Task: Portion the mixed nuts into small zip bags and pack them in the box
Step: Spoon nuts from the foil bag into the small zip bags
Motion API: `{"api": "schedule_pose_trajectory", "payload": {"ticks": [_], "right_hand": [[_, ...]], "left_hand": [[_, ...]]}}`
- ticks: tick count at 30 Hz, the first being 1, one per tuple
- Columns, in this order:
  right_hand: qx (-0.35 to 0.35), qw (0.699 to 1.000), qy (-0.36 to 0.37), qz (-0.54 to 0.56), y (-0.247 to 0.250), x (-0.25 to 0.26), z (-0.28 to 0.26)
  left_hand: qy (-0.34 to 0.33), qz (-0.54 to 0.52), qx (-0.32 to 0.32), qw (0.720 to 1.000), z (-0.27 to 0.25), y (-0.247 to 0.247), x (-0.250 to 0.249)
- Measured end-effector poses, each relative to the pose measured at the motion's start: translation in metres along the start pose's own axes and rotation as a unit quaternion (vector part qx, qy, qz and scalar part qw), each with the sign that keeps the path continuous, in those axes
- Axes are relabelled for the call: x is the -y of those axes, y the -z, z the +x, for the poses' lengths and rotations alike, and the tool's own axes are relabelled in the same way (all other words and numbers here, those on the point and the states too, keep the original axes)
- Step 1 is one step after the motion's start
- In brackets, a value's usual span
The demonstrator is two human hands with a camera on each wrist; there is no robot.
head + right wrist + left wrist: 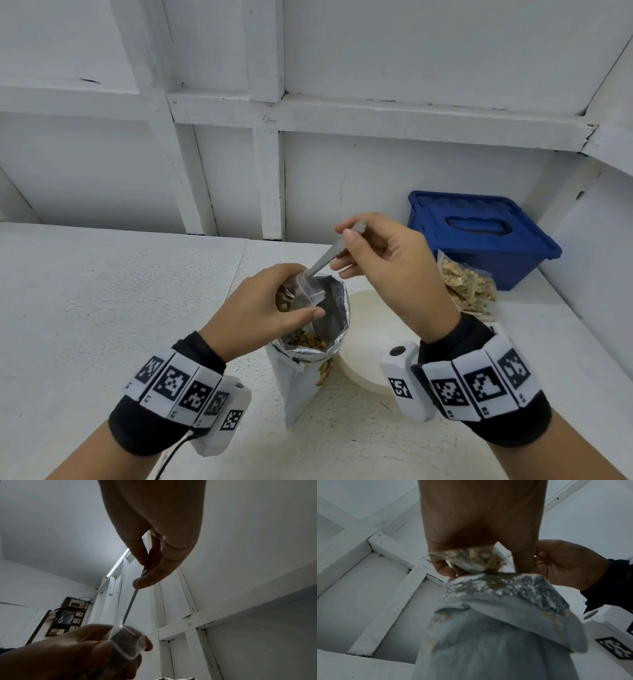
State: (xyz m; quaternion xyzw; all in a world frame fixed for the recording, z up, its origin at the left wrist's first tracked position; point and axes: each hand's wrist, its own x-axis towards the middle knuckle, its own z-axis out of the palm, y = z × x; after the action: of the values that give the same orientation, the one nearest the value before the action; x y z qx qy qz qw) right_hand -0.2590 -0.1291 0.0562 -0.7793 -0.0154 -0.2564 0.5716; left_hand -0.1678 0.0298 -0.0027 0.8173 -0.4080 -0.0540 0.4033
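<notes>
A foil nut pouch stands open on the table, with mixed nuts showing inside. My left hand holds a small clear zip bag over the pouch's mouth; the bag has some nuts in it. My right hand pinches the handle of a metal spoon, whose bowl end reaches into the zip bag. From the left wrist view the nut-filled zip bag sits in my fingers above the pouch. The right wrist view shows the spoon running down to the zip bag.
A blue box with its lid on stands at the back right. A filled bag of nuts leans against it. A round cream plate lies right of the pouch. White walls close in behind and to the right.
</notes>
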Motion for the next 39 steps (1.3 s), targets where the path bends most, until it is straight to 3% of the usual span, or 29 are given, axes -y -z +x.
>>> {"api": "schedule_pose_trajectory", "payload": {"ticks": [10,14,16,21,25,28,34,39], "right_hand": [[-0.060,0.991,0.117,-0.003,0.016,0.013,0.004],[-0.140,0.982,0.128,-0.010,0.031,0.009,0.000],[-0.148,0.982,0.115,-0.035,0.031,0.000,-0.004],[-0.033,0.985,0.071,-0.152,0.011,-0.037,-0.016],[0.053,0.946,0.088,-0.307,-0.009,-0.067,-0.023],[0.068,0.917,0.107,-0.379,-0.016,-0.075,-0.027],[0.122,0.925,0.035,-0.359,-0.015,-0.072,-0.026],[0.103,0.948,-0.012,-0.302,-0.013,-0.070,-0.024]], "left_hand": [[0.040,-0.044,-0.054,0.997,-0.004,0.010,0.005],[0.061,-0.067,-0.070,0.993,-0.008,0.018,0.008],[0.067,-0.065,-0.071,0.993,-0.009,0.021,0.010],[0.066,-0.034,-0.049,0.996,-0.008,0.020,0.012],[0.076,-0.032,-0.023,0.996,-0.008,0.017,0.016],[0.084,-0.034,-0.020,0.996,-0.008,0.017,0.016],[0.087,-0.028,-0.008,0.996,-0.006,0.018,0.017],[0.085,-0.024,0.004,0.996,-0.005,0.016,0.015]]}}
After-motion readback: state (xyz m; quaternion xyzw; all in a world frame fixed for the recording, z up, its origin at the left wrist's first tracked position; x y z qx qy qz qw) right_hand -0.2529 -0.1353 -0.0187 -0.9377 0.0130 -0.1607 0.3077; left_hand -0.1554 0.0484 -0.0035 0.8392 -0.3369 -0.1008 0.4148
